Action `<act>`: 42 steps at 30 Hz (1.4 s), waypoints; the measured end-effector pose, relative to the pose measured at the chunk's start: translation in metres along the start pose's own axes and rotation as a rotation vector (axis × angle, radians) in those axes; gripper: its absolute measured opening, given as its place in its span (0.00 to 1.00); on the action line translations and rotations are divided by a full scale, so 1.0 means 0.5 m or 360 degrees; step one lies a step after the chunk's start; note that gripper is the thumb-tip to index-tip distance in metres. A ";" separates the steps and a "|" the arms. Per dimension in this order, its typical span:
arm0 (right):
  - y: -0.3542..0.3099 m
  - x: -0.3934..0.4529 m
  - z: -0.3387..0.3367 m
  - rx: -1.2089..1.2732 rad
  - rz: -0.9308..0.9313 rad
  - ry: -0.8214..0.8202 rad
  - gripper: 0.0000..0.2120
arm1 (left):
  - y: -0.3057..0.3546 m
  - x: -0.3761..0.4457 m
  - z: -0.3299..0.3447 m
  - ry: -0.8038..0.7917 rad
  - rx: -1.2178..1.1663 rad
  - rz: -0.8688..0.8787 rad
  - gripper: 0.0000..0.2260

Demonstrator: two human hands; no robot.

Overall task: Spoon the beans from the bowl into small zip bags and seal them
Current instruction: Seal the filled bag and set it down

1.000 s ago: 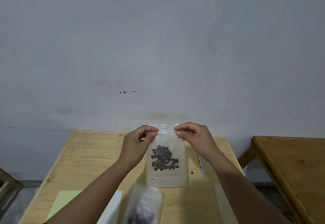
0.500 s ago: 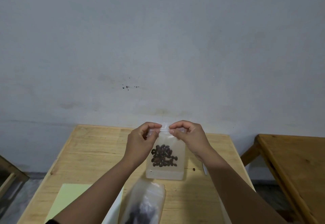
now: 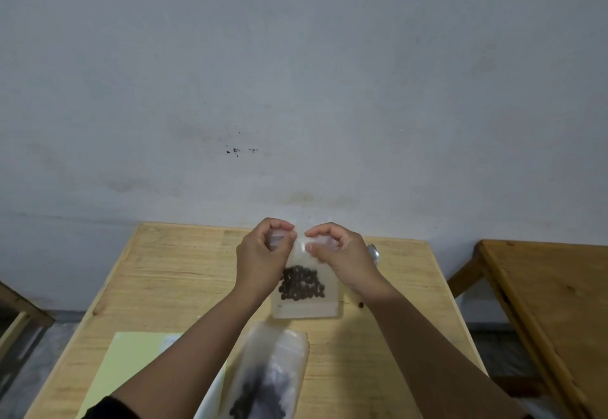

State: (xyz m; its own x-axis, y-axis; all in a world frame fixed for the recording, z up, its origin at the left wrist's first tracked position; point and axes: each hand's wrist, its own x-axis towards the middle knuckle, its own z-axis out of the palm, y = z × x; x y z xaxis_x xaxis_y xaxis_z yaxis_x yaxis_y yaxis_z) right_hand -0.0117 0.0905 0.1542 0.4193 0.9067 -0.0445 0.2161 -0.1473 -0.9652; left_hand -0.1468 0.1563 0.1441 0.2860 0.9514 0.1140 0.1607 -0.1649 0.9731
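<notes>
A small clear zip bag (image 3: 304,307) with dark beans (image 3: 301,283) in its lower half hangs upright over the wooden table (image 3: 158,287). My left hand (image 3: 261,259) pinches the left part of its top strip. My right hand (image 3: 342,256) pinches the top strip just right of the middle, the fingertips of both hands nearly meeting. A second clear bag (image 3: 266,376) holding beans lies near the table's front, blurred. A spoon's metal bowl (image 3: 373,252) peeks out behind my right wrist. The beans' bowl is not in view.
A pale yellow sheet (image 3: 131,356) lies at the front left, a white edge (image 3: 210,395) beside it. One loose bean (image 3: 361,304) sits right of the held bag. A second wooden table (image 3: 552,303) stands to the right across a gap. A grey wall rises behind.
Both hands slid inward along the bag's top strip until the fingertips almost touch. The bag sank a little toward the table, and the view tilted down slightly.
</notes>
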 end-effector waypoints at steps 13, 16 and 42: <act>0.123 -0.096 0.092 0.0197 0.0490 0.0308 0.05 | -0.134 -0.056 -0.041 -0.0443 0.0301 -0.0319 0.10; 0.171 -0.140 0.125 -0.0045 0.0597 0.0327 0.05 | -0.184 -0.101 -0.051 -0.0515 0.0430 -0.0371 0.09; 0.262 -0.195 0.205 -0.0524 0.0626 0.0299 0.03 | -0.300 -0.148 -0.114 -0.0618 0.0661 -0.0340 0.08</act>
State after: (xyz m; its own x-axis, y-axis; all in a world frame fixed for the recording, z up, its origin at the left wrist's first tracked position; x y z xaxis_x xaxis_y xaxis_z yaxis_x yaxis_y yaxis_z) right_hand -0.1148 0.0233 0.0059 0.6680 0.6766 -0.3100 0.2633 -0.6044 -0.7519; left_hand -0.2460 0.1257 0.0010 0.5178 0.8233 -0.2325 0.5855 -0.1429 0.7979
